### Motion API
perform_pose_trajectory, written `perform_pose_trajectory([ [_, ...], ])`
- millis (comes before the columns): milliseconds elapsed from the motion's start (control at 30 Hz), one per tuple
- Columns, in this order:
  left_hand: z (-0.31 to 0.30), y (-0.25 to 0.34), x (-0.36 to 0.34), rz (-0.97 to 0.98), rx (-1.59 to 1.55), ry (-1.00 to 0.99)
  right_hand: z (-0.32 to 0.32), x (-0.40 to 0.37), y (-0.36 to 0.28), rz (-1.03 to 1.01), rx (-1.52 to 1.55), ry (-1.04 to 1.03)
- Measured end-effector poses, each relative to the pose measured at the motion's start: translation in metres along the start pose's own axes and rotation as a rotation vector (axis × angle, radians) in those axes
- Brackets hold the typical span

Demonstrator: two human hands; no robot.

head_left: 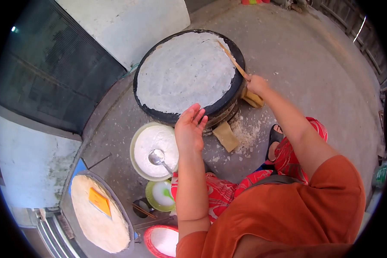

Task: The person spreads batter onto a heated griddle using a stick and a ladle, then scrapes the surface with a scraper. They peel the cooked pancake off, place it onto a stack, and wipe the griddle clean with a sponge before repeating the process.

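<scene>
A large round griddle (138,98) with a dark rim stands on the ground, its top covered by a thin, pale sheet of batter (185,73). My right hand (258,86) is closed around the end of a thin wooden spreader stick (233,61), whose far tip lies over the sheet's right edge. Beside the griddle's near edge, my left hand (191,131) is held up, palm showing and fingers apart, with nothing in it. To the left of that hand is a big bowl of white batter (146,144) with a metal ladle (156,157) resting in it.
Lower left, a stack of round flatbreads (94,223) bears an orange scraper (99,202). A green bowl (150,198) with a green spoon, chopsticks (142,210) and a red basin (147,238) sit nearby. Cardboard pieces (226,136) and crumbs lie by the griddle.
</scene>
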State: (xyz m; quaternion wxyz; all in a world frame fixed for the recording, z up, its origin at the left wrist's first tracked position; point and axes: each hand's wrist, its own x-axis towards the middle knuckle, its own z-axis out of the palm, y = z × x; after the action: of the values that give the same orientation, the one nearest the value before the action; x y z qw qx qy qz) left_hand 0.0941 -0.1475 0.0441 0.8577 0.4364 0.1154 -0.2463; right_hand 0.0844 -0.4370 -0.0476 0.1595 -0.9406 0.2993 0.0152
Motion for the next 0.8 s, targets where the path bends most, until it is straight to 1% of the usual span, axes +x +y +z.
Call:
perform_pose_trajectory([
  [33, 0.0, 0.0, -0.001, 0.002, -0.003, 0.001, 0.009, 0.0, 0.002, -0.003, 0.134, 0.004],
  [67, 0.0, 0.0, -0.003, -0.004, -0.012, -0.003, 0.017, -0.002, 0.008, -0.007, 0.133, 0.004],
  [133, 0.0, 0.0, -0.004, -0.008, -0.02, -0.008, 0.026, -0.018, 0.016, -0.086, 0.336, 0.007],
  [167, 0.0, 0.0, -0.004, -0.012, -0.021, -0.012, 0.026, -0.025, 0.019, -0.089, 0.335, 0.009],
  [233, 0.0, 0.0, -0.005, -0.011, -0.029, -0.01, 0.012, -0.046, 0.016, 0.039, 0.978, -0.268],
  [267, 0.001, -0.001, -0.006, -0.003, -0.031, -0.018, 0.01, -0.06, 0.007, 0.029, 0.971, -0.281],
  [333, 0.0, -0.002, -0.009, 0.002, -0.047, -0.025, 0.021, -0.093, -0.018, -0.104, 1.157, -0.492],
  [367, 0.0, -0.004, -0.009, 0.005, -0.056, -0.025, 0.034, -0.102, -0.028, -0.17, 1.12, -0.628],
  [433, -0.001, -0.006, -0.007, -0.015, -0.069, -0.039, 0.056, -0.128, -0.062, -0.197, 0.97, -0.76],
  [467, -0.002, -0.007, -0.007, 0.0, -0.087, -0.041, 0.061, -0.137, -0.083, -0.217, 0.96, -0.807],
  [533, 0.001, -0.001, -0.01, 0.007, -0.052, -0.02, 0.058, -0.153, -0.124, -0.269, 0.573, -0.892],
  [567, 0.002, 0.0, -0.011, 0.005, -0.035, -0.012, 0.078, -0.155, -0.133, -0.285, 0.562, -0.912],
  [633, 0.001, 0.001, -0.01, 0.019, -0.041, -0.004, 0.143, -0.151, -0.147, -0.492, 1.309, -0.705],
  [667, 0.0, 0.001, -0.009, 0.023, -0.038, -0.012, 0.161, -0.142, -0.148, -0.051, 1.561, -1.078],
  [700, 0.0, 0.002, -0.009, 0.035, -0.041, 0.002, 0.183, -0.136, -0.151, -0.059, 1.554, -1.096],
  [767, -0.001, 0.004, -0.01, 0.033, -0.048, -0.017, 0.228, -0.127, -0.156, -0.196, 1.401, -1.147],
  [800, -0.002, 0.005, -0.011, 0.028, -0.052, -0.031, 0.242, -0.127, -0.157, -0.182, 1.453, -1.251],
])
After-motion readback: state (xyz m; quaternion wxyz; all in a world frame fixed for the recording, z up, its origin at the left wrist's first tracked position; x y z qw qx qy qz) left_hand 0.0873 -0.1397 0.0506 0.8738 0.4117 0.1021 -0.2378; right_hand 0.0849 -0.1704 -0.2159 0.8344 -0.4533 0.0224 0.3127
